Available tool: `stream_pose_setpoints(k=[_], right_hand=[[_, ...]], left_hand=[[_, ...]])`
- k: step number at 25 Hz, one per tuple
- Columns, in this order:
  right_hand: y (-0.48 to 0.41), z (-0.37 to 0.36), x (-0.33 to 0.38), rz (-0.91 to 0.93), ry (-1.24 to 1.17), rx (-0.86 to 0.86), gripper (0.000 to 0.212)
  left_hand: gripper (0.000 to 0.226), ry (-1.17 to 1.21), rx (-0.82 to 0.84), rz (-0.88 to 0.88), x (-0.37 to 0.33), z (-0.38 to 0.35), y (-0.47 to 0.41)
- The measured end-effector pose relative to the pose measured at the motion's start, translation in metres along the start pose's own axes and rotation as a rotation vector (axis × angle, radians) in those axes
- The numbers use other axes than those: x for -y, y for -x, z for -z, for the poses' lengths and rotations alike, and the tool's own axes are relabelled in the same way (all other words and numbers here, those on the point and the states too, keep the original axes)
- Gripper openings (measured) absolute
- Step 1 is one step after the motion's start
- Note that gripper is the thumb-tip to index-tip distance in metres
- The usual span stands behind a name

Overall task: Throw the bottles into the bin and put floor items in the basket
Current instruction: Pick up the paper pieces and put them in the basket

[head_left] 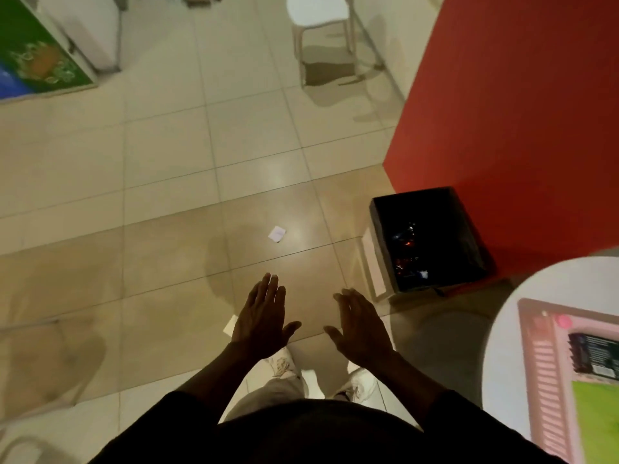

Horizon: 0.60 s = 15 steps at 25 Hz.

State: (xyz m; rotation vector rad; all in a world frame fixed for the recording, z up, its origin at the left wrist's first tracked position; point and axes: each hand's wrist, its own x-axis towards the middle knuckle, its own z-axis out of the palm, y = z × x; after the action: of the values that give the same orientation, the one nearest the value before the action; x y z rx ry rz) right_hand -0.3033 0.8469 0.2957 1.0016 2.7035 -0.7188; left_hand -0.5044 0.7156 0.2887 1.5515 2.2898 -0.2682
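My left hand [263, 314] and my right hand [361, 324] hover side by side over the tiled floor, palms down, fingers spread, holding nothing. A square bin [376, 242] lined with a black bag stands on the floor to the right of my hands, against a red wall; shiny trash glints inside it. A small white scrap of paper [277, 234] lies on the tiles ahead of my hands. Another white piece [230, 324] peeks out from under my left hand. A pink slatted basket [539, 360] sits on the round white table at lower right, with a dark packet and a green item in it.
The red wall [519, 112] blocks the right side. A white chair [321, 31] stands at the top, another chair [40, 380] at lower left. A green and blue stand [37, 58] is at upper left. The round white table [502, 346] fills the lower right corner.
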Motion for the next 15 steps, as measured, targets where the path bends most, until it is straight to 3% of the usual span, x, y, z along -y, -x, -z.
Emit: stream_pose_setpoints(k=[9, 15], right_hand=[[-0.094, -0.02, 0.11, 0.095, 0.033, 0.049, 0.074], [-0.143, -0.031, 0.147, 0.172, 0.07, 0.106, 0.069]], left_hand=[[0.088, 0.075, 0.064, 0.141, 0.135, -0.019, 0.01], [0.086, 0.168, 0.094, 0.236, 0.183, -0.035, 0.009]])
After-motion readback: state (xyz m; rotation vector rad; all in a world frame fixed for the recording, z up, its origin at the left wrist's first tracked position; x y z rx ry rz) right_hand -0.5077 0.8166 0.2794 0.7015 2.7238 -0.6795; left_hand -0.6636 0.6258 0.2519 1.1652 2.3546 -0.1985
